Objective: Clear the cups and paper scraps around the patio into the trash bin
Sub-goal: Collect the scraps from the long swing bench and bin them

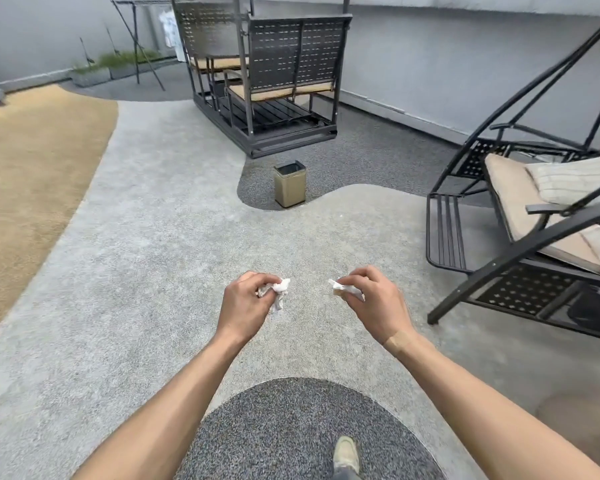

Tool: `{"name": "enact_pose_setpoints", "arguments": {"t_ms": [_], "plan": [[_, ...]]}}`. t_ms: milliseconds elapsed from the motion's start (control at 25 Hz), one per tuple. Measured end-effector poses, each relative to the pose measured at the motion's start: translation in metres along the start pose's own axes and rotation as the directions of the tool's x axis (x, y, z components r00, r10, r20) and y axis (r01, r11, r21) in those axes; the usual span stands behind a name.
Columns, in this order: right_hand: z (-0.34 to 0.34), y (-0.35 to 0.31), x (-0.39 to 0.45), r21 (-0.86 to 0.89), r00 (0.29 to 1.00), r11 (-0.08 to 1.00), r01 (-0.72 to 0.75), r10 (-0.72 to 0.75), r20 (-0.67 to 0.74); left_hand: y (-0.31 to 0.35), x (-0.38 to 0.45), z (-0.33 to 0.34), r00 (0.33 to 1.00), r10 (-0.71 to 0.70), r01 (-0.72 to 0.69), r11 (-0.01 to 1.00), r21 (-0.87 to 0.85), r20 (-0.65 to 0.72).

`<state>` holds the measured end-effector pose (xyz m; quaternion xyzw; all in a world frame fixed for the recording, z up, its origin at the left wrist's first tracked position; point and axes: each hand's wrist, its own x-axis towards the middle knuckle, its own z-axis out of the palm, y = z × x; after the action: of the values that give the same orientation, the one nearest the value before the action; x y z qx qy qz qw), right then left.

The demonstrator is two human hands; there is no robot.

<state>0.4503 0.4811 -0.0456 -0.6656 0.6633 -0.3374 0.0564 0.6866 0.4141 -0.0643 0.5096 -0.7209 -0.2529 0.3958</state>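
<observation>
Left hand: our left hand (245,301) is out in front, fingers curled round a crumpled paper scrap (278,292); white, wrinkled, bunched into a rough wad with a tail hanging down past the palm
Right hand: our right hand (373,299) pinches a second paper scrap (345,289); white, flatter, folded-looking; its long axis runs left to right, the free end poking toward the other hand; a tan plaster sits on that wrist
Trash bin: here's the trash bin (290,184), well ahead of both hands; a small squarish metal box, matte gold sides, dark rim, standing upright with its mouth open to the sky
Ground: we stand on pebbly paving; pale grey with curving dark grey patches, one under the bin and one oval at our shoe (346,453); a sandy tan area on the left
Surroundings: grey walls all round; a black perforated metal swing bench (284,84) behind the bin; a second swing seat (534,216) with beige cushions on the right
</observation>
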Motion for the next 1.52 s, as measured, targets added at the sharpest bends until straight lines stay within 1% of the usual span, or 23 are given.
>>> {"name": "enact_pose_setpoints", "arguments": {"t_ms": [160, 440, 640, 920, 1120, 1280, 1520], "plan": [[0.008, 0.036, 0.061, 0.034, 0.999, 0.999, 0.02, -0.021, 0.037, -0.001, 0.051, 0.024, 0.999, -0.048, 0.048, 0.999, -0.006, -0.014], [0.0, 0.113, 0.173, -0.002, 0.997, 0.999, 0.038, -0.038, 0.065, 0.008, 0.159, 0.081, 0.992, -0.108, 0.109, 0.994, -0.002, -0.059], [0.01, 0.146, 0.242, -0.004, 0.994, 0.999, 0.045, -0.044, 0.095, -0.004, 0.224, 0.104, 0.987, -0.134, 0.134, 0.991, -0.007, -0.083], [0.068, 0.165, 0.348, 0.011, 0.996, 1.0, 0.025, -0.026, 0.089, -0.057, 0.331, 0.116, 0.986, -0.151, 0.15, 0.988, -0.024, -0.071], [0.118, 0.16, 0.449, -0.012, 0.997, 1.0, 0.011, -0.01, 0.08, -0.104, 0.442, 0.109, 0.986, -0.158, 0.156, 0.987, -0.032, -0.052], [0.152, 0.155, 0.524, -0.014, 0.997, 1.0, -0.01, 0.011, 0.076, -0.138, 0.525, 0.102, 0.992, -0.128, 0.127, 0.991, -0.044, -0.01], [0.19, 0.17, 0.624, 0.009, 0.996, 0.999, -0.045, 0.044, 0.083, -0.179, 0.632, 0.106, 0.99, -0.138, 0.138, 0.989, -0.046, 0.004]]}}
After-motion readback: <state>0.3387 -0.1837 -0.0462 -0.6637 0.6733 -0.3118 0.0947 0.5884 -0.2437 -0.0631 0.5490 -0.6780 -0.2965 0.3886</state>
